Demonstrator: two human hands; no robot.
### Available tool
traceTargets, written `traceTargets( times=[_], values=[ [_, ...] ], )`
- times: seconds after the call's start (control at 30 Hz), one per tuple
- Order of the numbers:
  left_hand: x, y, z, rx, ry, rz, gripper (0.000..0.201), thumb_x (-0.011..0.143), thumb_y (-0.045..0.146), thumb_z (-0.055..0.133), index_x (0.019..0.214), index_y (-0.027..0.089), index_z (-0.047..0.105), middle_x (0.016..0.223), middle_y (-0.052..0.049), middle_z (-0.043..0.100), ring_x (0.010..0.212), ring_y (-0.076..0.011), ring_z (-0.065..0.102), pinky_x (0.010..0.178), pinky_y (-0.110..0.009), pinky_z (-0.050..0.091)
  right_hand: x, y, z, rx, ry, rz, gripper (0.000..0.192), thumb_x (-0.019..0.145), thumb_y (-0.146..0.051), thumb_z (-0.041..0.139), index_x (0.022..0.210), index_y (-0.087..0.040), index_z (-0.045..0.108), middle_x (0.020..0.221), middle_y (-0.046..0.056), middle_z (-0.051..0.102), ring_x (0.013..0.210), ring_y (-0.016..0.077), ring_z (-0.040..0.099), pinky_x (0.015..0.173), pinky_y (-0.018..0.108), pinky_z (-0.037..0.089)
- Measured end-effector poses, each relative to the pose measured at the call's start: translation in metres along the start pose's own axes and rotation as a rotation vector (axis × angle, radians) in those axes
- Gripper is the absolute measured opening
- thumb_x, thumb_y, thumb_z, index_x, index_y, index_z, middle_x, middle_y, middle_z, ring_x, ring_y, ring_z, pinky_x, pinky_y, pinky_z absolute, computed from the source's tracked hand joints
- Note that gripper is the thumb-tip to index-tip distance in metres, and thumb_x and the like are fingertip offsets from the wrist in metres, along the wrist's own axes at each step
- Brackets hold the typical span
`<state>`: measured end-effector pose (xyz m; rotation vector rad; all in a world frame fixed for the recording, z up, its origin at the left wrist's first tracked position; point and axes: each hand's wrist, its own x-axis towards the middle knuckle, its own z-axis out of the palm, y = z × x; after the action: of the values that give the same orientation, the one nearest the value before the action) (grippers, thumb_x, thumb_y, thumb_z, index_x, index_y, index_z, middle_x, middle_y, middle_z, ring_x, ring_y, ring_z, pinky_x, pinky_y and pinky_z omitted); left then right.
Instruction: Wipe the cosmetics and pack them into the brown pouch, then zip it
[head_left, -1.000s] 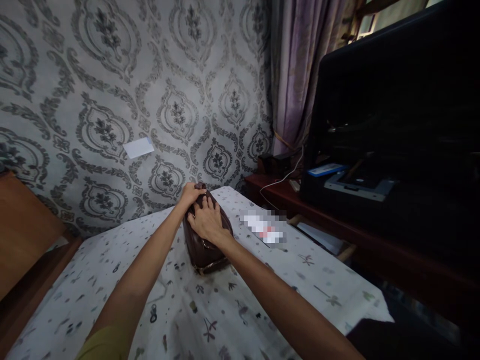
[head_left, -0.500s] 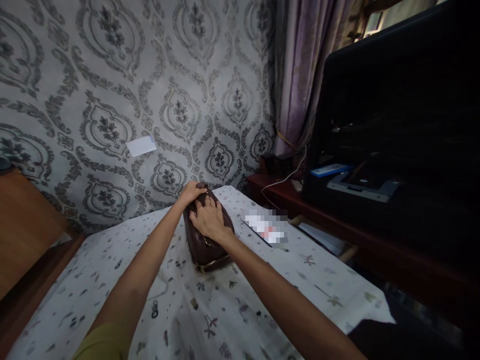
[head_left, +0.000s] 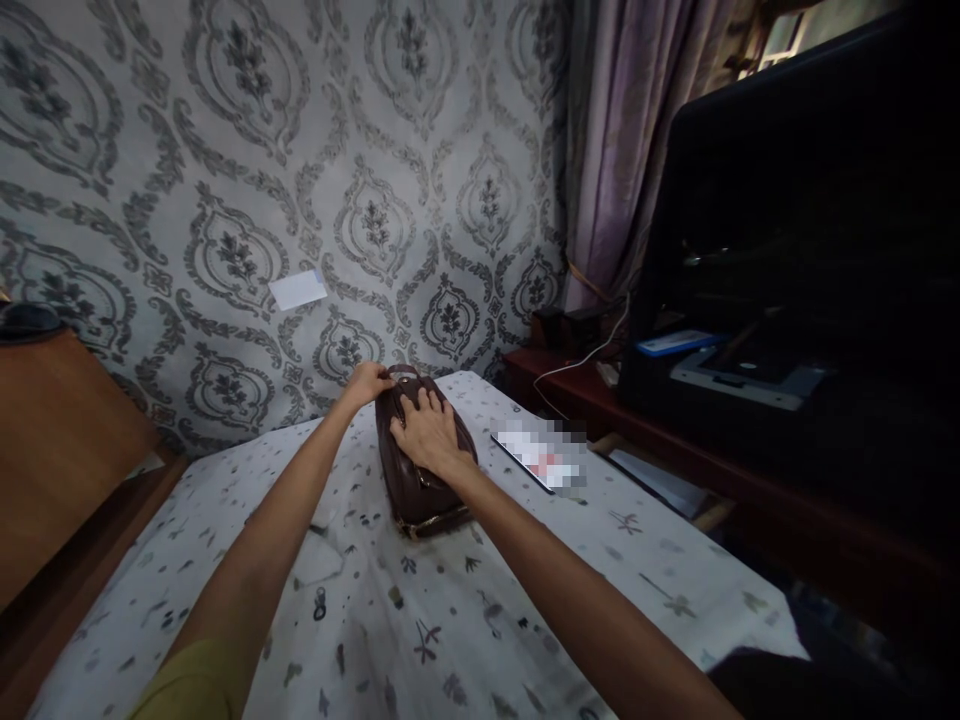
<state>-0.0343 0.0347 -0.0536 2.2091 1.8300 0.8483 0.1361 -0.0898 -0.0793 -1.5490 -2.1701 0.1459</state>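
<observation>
A dark brown leather-look bag (head_left: 431,502) with gold-coloured zips lies on the cloth-covered surface, its small top handle (head_left: 406,370) toward the wall. My right hand (head_left: 429,437) rests flat on the bag's front, fingers spread. At the bag's upper left corner, my left hand (head_left: 369,382) has its fingers closed against the edge, beside the handle. What those fingertips pinch is too small and dark to make out. Right of the bag lies a phone-like slab (head_left: 536,462) with a lit screen, partly blurred out.
A white cloth (head_left: 465,660) with small plant prints covers the surface. Patterned wallpaper with a white card (head_left: 298,289) rises behind. A wooden box-like piece (head_left: 67,450) stands left. To the right are a dark red desk (head_left: 559,385), a white cable (head_left: 581,352) and a large black object (head_left: 787,230).
My left hand has slid left along the bag's top edge, uncovering the handle. My right hand stays flat on the bag. The whole view has shifted slightly.
</observation>
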Motion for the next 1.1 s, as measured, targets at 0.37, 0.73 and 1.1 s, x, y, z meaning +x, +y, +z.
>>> traceTargets(
  times=[0.37, 0.73, 1.1],
  values=[
    [-0.009, 0.012, -0.003, 0.255, 0.005, -0.032, 0.026, 0.093, 0.039, 0.062, 0.099, 0.014, 0.065, 0.098, -0.004, 0.067, 0.088, -0.0172, 0.064, 0.081, -0.037, 0.055, -0.001, 0.003, 0.003, -0.021, 0.043, -0.051, 0.049, 0.098, -0.039, 0.039, 0.144, -0.028, 0.052, 0.158, 0.010, 0.041, 0.144, 0.0360, 0.035, 0.114, 0.054, 0.025],
    [-0.018, 0.019, -0.008, 0.233, -0.002, 0.019, 0.021, 0.088, 0.030, 0.063, 0.075, 0.014, 0.066, 0.072, 0.000, 0.064, 0.075, -0.0162, 0.061, 0.070, -0.030, 0.046, -0.001, 0.005, 0.006, -0.020, 0.068, -0.065, 0.049, 0.098, -0.040, 0.037, 0.141, -0.026, 0.055, 0.157, 0.011, 0.041, 0.144, 0.0362, 0.034, 0.114, 0.054, 0.024],
    [-0.019, 0.017, -0.009, 0.093, -0.024, 0.074, 0.015, 0.076, 0.027, 0.059, 0.068, 0.016, 0.065, 0.057, 0.003, 0.052, 0.060, -0.0139, 0.047, 0.058, -0.026, 0.033, -0.001, 0.004, 0.005, 0.002, 0.053, -0.060, 0.052, 0.098, -0.039, 0.038, 0.145, -0.022, 0.051, 0.158, 0.013, 0.040, 0.145, 0.0377, 0.032, 0.115, 0.055, 0.023]
  ],
)
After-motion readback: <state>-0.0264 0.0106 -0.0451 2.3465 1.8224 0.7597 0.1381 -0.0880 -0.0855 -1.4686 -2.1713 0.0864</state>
